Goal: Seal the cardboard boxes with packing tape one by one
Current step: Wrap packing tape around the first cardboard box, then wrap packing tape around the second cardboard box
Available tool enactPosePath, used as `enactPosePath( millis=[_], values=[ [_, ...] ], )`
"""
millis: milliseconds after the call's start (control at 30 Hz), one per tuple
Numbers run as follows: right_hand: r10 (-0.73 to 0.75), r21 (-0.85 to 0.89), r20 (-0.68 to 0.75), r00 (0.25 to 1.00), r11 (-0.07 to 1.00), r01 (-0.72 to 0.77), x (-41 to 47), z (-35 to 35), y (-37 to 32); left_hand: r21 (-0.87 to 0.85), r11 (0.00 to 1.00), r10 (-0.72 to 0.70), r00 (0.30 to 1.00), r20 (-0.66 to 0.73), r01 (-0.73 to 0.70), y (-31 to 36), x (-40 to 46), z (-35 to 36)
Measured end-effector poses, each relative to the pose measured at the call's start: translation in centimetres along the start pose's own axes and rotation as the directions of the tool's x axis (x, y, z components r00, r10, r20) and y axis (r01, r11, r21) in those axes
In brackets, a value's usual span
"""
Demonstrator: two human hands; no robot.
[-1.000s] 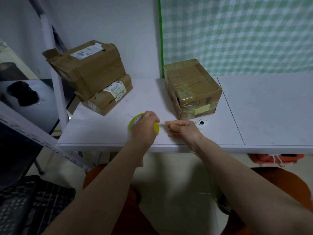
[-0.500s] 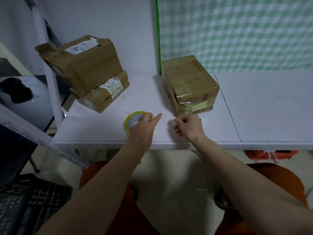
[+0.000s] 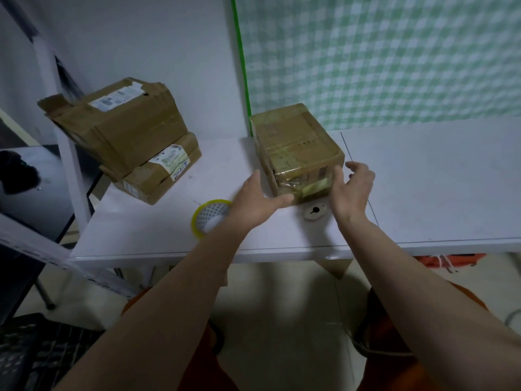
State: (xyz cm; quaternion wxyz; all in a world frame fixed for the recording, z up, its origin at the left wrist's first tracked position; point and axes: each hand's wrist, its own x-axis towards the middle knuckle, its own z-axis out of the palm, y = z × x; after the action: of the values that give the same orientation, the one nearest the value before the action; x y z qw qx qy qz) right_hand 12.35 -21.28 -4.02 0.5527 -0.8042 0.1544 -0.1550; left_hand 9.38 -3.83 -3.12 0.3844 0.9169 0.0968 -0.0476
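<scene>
A taped cardboard box [image 3: 296, 145] stands on the white table [image 3: 423, 187] near the wall. My left hand [image 3: 253, 204] is spread open at the box's near left corner, thumb by its bottom edge. My right hand [image 3: 352, 190] is open at the box's near right corner, fingers straight beside its side. A yellow roll of packing tape [image 3: 208, 218] lies flat on the table just left of my left wrist, held by neither hand. Two more cardboard boxes [image 3: 121, 131] sit stacked at the table's left end, the upper one with a loose flap.
A small white round object [image 3: 315, 213] lies on the table between my hands. A white shelf post [image 3: 64, 153] rises at the left, with a dark surface [image 3: 42, 187] behind it. A green checked cloth [image 3: 394, 57] hangs on the wall. A black crate [image 3: 36, 356] sits on the floor.
My left hand let go of the tape roll, which now lies flat. Both hands moved forward and opened at either side of the taped box. The camera shifted closer.
</scene>
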Motion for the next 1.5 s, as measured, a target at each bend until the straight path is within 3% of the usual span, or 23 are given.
enactPosePath(
  millis=[67, 133, 200, 267, 333, 400, 733, 867, 1033, 1133, 1300, 1400, 1500],
  values=[
    [0.063, 0.054, 0.133, 0.989, 0.996, -0.071, 1.3, -0.2, 0.1, -0.298, 0.954, -0.003, 0.999, 0.038, 0.015, 0.8, 0.9, 0.6],
    [0.052, 0.164, 0.269, 0.962, 0.981, -0.099, 2.0, -0.3, -0.1, -0.433, 0.9, 0.062, 0.998, 0.023, -0.046, 1.4, 1.5, 1.4],
    [0.036, 0.234, 0.329, 0.944, 0.965, -0.118, 2.6, -0.7, -0.1, -0.336, 0.936, 0.079, 0.994, -0.079, -0.101, 2.0, 1.9, 2.0],
    [0.033, 0.27, 0.335, 0.942, 0.954, -0.129, 3.1, -1.4, 0.0, -0.119, 0.985, 0.092, 0.965, -0.246, -0.124, 2.8, 2.2, 2.3],
    [0.026, 0.31, 0.306, 0.952, 0.942, -0.126, 3.6, -2.4, 0.1, 0.002, 0.987, 0.151, 0.935, -0.321, -0.158, 4.2, 2.5, 2.5],
    [0.029, 0.349, 0.257, 0.966, 0.929, -0.121, 4.3, -4.0, 0.4, 0.038, 0.982, 0.19, 0.932, -0.308, -0.187, 6.2, 2.8, 3.3],
    [0.088, 0.324, -0.118, 0.989, 0.945, -0.046, 10.0, -15.6, 4.5, 0.001, 0.933, 0.355, 0.92, -0.167, -0.359, 18.4, 3.9, 14.1],
    [0.112, 0.309, -0.202, 0.973, 0.95, -0.045, 12.8, -19.7, 6.6, -0.164, 0.925, 0.338, 0.94, -0.056, -0.342, 22.5, 4.5, 19.0],
    [0.177, 0.239, -0.161, 0.971, 0.961, -0.136, 14.6, -21.8, 9.6, -0.318, 0.915, 0.308, 0.938, 0.161, -0.247, 23.4, 5.9, 22.5],
    [0.165, 0.195, -0.15, 0.975, 0.972, -0.134, 14.5, -22.0, 10.3, -0.252, 0.942, 0.283, 0.93, 0.234, -0.223, 22.9, 5.9, 22.6],
    [0.32, 0.086, -0.379, 0.868, 0.946, -0.311, 13.0, -21.0, 9.5, 0.049, 0.959, 0.259, 0.929, 0.263, -0.281, 20.4, 5.5, 19.9],
    [0.231, -0.126, -0.131, 0.964, 0.961, -0.247, 11.0, -18.9, 8.8, 0.218, 0.922, 0.266, 0.932, 0.245, -0.32, 17.6, 4.6, 16.6],
    [0.172, -0.293, 0.113, 0.979, 0.947, -0.133, 8.7, -15.7, 7.6, 0.307, 0.9, 0.255, 0.945, 0.204, -0.309, 13.9, 3.2, 12.8]
  ],
)
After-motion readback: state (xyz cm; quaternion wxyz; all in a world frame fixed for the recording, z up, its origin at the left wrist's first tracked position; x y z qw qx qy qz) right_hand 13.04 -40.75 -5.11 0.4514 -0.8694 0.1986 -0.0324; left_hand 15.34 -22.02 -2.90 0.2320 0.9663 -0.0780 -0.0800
